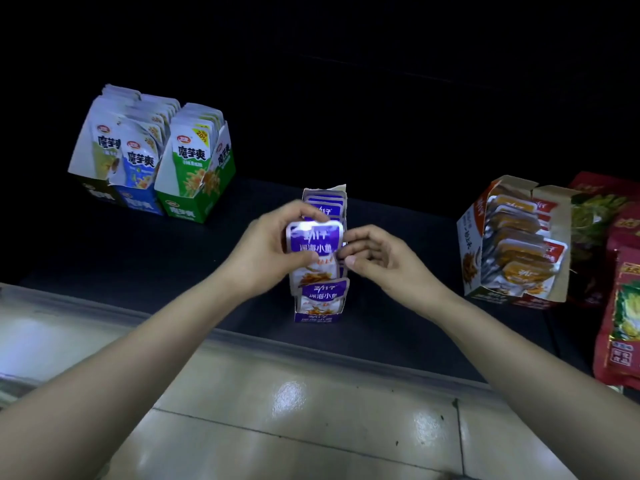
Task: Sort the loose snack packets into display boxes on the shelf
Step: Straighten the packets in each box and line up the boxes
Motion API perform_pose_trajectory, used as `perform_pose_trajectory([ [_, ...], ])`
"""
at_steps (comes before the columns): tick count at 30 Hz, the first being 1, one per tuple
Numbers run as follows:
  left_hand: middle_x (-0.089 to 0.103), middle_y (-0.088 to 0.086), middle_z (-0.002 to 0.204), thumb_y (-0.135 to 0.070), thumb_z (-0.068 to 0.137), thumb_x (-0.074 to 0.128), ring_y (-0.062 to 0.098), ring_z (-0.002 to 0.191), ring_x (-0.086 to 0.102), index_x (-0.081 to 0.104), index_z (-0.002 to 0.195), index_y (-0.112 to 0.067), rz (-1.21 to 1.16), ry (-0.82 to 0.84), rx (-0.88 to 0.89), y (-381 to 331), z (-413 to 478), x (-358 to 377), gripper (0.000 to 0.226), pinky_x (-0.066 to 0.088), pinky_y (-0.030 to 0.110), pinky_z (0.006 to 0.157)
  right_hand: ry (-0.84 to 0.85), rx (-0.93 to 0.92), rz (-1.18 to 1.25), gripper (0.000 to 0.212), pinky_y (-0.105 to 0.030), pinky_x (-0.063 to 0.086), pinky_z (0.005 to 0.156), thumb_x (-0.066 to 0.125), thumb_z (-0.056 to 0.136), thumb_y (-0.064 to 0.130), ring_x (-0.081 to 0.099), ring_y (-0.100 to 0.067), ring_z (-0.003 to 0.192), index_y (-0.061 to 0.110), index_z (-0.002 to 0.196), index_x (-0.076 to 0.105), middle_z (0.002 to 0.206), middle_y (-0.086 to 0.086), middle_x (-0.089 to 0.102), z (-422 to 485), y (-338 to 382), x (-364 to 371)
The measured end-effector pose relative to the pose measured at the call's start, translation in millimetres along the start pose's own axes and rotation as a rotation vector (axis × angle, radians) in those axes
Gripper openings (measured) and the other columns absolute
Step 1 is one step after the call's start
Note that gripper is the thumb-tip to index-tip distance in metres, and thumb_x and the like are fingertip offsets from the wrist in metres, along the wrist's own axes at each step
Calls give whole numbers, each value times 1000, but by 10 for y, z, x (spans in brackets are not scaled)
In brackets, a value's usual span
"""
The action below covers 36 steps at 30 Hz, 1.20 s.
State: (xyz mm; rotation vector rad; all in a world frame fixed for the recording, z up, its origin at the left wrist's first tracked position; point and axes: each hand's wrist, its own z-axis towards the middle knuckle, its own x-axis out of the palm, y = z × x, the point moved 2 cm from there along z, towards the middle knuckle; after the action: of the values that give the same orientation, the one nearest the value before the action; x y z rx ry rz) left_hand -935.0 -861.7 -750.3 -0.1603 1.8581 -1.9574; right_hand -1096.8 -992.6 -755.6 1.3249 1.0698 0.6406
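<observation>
1. Left rear of the shelf (138, 258): three green-and-blue display boxes (183, 207) side by side, packed with upright white packets (190, 150). This lot looks done.
2. Left hand (273, 247): fingers over the top and thumb on the left edge, pinching one purple packet (315, 242), held just above the purple row.
3. Shelf middle, near front edge: purple display box (313, 315), already holding a row of matching packets. Held packet not yet seated, so this step is mid-way.
4. Right hand (374, 258): fingers loosely curled at the packet's right edge. Cannot tell if it pinches or only touches.
5. Right side of the shelf: orange display box (471, 237), flaps torn open, orange packets (519, 244) inside but leaning unevenly. Probably needs tidying.
6. Far right edge: red bags (620, 306) piled loose, unboxed. Likely what is left.
</observation>
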Motion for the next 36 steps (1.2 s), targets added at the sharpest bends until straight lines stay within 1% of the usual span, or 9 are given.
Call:
perform_pose_trajectory([
  [4, 72, -2, 99, 1, 81, 75, 14, 94, 70, 63, 107, -19, 11, -7, -74, 132, -67, 100, 35, 57, 33, 74, -14, -10, -22, 26, -20, 52, 74, 67, 90, 12, 61, -6, 84, 21, 113, 59, 102, -1, 67, 4, -53, -7],
  [8, 73, 1, 103, -7, 79, 77, 17, 98, 70, 65, 108, -19, 14, -21, -91, 158, -97, 39, 33, 60, 43, 79, -52, -60, -86, 22, -16, 49, 66, 74, 84, 12, 60, -11, 80, 22, 101, 62, 100, -2, 64, 12, -74, 88],
  [13, 74, 3, 98, -5, 79, 77, 18, 96, 71, 63, 108, -15, 31, 4, -55, 58, -50, -43, 33, 59, 42, 78, -119, -95, -121, 14, -28, 54, 65, 75, 83, 15, 65, -13, 85, 12, 89, 63, 98, 2, 66, 100, -57, 112],
  [17, 72, -3, 104, -8, 82, 76, 8, 98, 69, 63, 105, -24, 167, 41, -17, 21, -38, 2, 31, 59, 29, 71, -134, -148, -183, 16, -19, 51, 65, 78, 79, 17, 63, -8, 89, 12, 87, 66, 96, 3, 63, 55, -123, 70],
  [20, 68, -7, 110, -15, 83, 75, 6, 97, 67, 63, 105, -29, 294, 66, 2, 76, -67, 91, 29, 58, 25, 67, -96, -96, -223, 11, -27, 52, 69, 77, 80, 21, 59, -12, 99, 16, 86, 70, 102, 2, 57, 23, -213, -3],
  [23, 68, -7, 103, -12, 82, 77, 8, 93, 66, 72, 102, -21, 306, 53, 29, 173, -85, 108, 22, 56, 28, 73, -39, -43, -223, 4, -33, 51, 70, 74, 85, 17, 59, -16, 93, 18, 81, 72, 99, 0, 57, 4, -252, -29],
  [26, 60, -5, 99, -23, 84, 74, 7, 92, 60, 76, 103, -18, 279, 67, 81, 243, -151, 99, 19, 49, 18, 74, -34, -104, -265, 7, -21, 45, 63, 75, 84, 23, 56, -5, 79, 18, 80, 73, 92, 3, 58, -14, -246, 7],
  [30, 48, -5, 104, -52, 82, 68, 19, 101, 52, 73, 114, -29, 428, 79, 162, 353, -288, 58, 39, 50, 37, 84, -24, -202, -303, 12, -25, 48, 61, 71, 85, 33, 59, -11, 79, 22, 79, 71, 89, 5, 59, -66, -289, 58],
  [36, 41, -5, 121, -37, 83, 68, 19, 116, 45, 65, 122, -31, 529, 20, 288, 438, -370, 82, 40, 46, 35, 96, 26, -307, -300, 31, -29, 48, 63, 74, 81, 36, 57, -18, 81, 14, 102, 68, 99, -1, 60, -90, -309, 3],
])
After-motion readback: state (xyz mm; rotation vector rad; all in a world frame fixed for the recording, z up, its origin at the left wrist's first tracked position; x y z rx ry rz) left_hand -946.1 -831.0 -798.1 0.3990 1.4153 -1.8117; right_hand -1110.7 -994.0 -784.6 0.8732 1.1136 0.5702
